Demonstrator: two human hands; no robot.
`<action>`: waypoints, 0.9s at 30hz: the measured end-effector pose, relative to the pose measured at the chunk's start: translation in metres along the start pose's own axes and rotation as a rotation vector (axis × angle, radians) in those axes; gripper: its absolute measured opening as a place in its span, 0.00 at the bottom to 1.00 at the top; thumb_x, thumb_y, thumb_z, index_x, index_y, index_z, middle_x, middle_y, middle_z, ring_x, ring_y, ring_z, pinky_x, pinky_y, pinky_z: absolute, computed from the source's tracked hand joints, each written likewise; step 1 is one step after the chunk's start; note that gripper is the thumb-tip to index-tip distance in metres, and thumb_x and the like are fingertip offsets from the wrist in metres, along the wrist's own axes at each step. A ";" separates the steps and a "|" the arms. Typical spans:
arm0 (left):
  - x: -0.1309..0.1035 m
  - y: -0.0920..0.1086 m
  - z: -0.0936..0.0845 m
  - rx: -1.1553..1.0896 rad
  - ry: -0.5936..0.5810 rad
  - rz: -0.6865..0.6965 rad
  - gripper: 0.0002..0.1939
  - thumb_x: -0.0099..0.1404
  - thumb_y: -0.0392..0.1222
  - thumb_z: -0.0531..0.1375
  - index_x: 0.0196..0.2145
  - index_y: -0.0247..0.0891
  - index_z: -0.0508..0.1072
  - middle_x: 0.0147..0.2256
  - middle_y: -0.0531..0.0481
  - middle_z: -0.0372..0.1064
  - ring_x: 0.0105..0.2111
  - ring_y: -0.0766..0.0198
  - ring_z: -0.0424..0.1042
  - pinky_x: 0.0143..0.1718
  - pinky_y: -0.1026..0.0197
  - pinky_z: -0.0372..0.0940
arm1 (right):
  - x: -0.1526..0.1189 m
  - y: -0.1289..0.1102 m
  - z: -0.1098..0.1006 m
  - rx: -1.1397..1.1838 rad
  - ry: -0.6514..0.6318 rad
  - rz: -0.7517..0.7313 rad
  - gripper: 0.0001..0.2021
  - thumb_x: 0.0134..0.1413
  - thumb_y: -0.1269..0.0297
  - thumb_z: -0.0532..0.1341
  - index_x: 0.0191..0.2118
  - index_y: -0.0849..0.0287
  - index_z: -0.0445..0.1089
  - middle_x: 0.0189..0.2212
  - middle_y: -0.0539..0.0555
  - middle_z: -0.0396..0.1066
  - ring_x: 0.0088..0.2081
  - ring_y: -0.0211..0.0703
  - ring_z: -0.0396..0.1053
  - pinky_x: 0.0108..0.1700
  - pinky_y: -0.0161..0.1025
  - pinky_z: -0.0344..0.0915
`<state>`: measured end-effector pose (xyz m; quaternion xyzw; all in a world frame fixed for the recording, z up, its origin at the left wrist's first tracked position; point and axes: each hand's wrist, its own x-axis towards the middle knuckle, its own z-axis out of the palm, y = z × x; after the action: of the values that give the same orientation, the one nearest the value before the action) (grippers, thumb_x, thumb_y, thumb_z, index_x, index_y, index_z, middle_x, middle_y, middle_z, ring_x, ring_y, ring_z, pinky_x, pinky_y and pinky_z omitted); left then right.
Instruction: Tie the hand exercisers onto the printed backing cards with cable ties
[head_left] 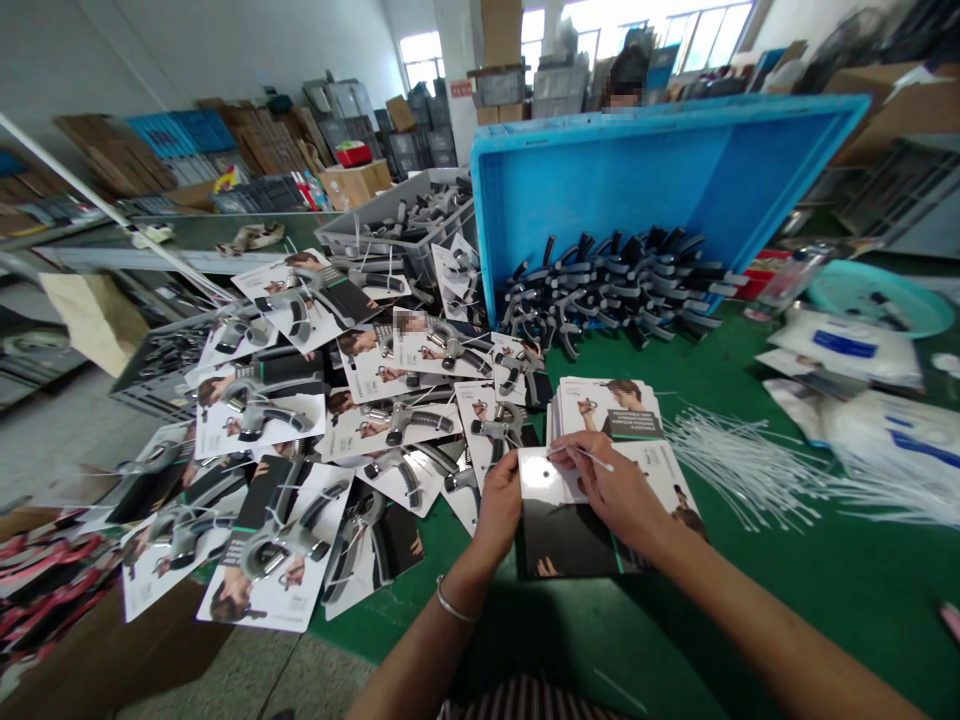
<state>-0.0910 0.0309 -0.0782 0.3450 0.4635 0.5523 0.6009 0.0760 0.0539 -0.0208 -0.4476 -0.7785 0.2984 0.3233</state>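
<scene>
Right grip [602, 487] closed on white tie [600, 461]

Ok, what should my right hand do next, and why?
Probably feed the white tie through the card: your right hand pinches it near the card's top, your left hand holds the side, and a dark hole-like spot shows nearby.

two hands [499, 505], one held white tie [601, 463], one blue tabletop crate [600, 180], one basin [847, 285] (plus one bracelet [453, 608])
</scene>
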 end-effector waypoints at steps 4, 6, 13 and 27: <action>0.001 0.003 0.002 0.004 0.014 -0.018 0.13 0.59 0.43 0.64 0.43 0.38 0.77 0.37 0.50 0.78 0.35 0.60 0.74 0.38 0.61 0.67 | -0.002 -0.002 -0.002 -0.070 -0.017 -0.051 0.10 0.68 0.64 0.48 0.47 0.54 0.65 0.44 0.59 0.73 0.45 0.51 0.74 0.51 0.50 0.69; 0.002 0.006 0.004 0.014 0.025 -0.029 0.14 0.60 0.44 0.64 0.44 0.38 0.77 0.37 0.49 0.78 0.34 0.60 0.74 0.36 0.61 0.67 | -0.002 -0.004 -0.006 -0.015 -0.026 -0.029 0.10 0.69 0.63 0.47 0.46 0.54 0.65 0.42 0.58 0.73 0.43 0.49 0.75 0.49 0.47 0.70; 0.012 0.019 -0.008 0.070 0.097 0.017 0.17 0.64 0.49 0.61 0.45 0.36 0.74 0.41 0.44 0.78 0.35 0.62 0.75 0.36 0.62 0.67 | 0.003 0.007 -0.015 0.074 0.001 0.088 0.11 0.71 0.60 0.47 0.46 0.57 0.64 0.32 0.54 0.76 0.30 0.40 0.75 0.34 0.37 0.70; -0.018 -0.014 -0.003 0.626 0.090 0.483 0.26 0.66 0.33 0.58 0.61 0.44 0.63 0.60 0.42 0.60 0.61 0.54 0.60 0.64 0.47 0.54 | 0.002 0.007 -0.011 0.018 0.002 -0.055 0.12 0.70 0.62 0.48 0.44 0.56 0.67 0.39 0.55 0.73 0.34 0.41 0.74 0.40 0.39 0.69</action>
<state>-0.0883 0.0104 -0.0887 0.5860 0.5410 0.5242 0.2987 0.0873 0.0607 -0.0194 -0.4234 -0.7875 0.2962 0.3360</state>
